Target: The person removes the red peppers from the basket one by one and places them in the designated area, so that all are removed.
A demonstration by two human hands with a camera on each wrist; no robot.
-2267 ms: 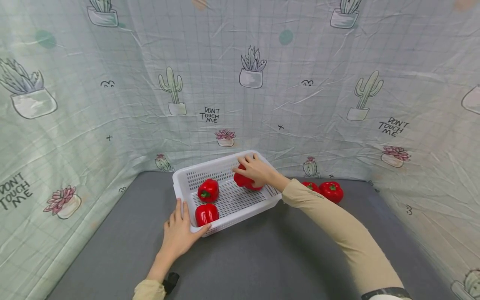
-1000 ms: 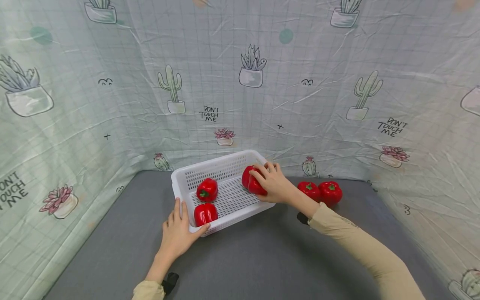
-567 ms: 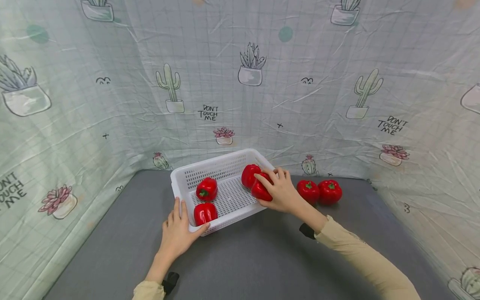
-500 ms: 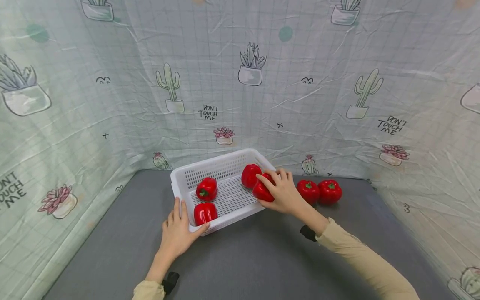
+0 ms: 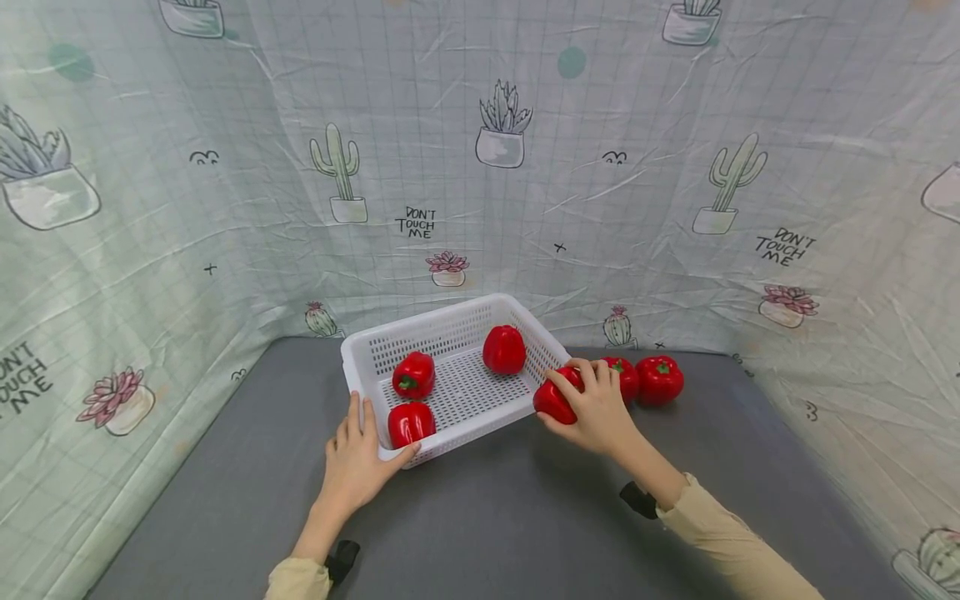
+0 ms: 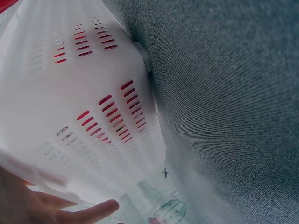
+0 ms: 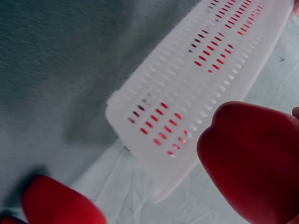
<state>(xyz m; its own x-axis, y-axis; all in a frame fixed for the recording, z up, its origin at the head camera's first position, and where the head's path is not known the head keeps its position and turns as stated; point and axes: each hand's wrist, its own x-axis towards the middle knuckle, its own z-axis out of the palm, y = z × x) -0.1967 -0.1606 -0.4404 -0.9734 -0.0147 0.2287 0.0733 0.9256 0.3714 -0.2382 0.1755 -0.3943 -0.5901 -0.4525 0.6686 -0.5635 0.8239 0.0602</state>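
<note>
Head view: grey tabletop (image 5: 465, 525), cactus-print curtain (image 5: 570, 208) behind; right hand (image 5: 597, 408) grips red pepper (image 5: 552, 403); left hand (image 5: 356, 458) spread on basket (image 5: 468, 432) corner.

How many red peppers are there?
6: three peppers in the white basket, one pepper in the right hand, two peppers on the gray table, one partly hidden by that hand.

This is a screened-off booth; the room beyond is hidden. Wrinkled fabric (image 5: 585, 208) printed with potted cacti (image 5: 729, 179) and "DON'T TOUCH ME" (image 5: 417, 222) hangs around three sides of a grey table (image 5: 465, 525).
</note>
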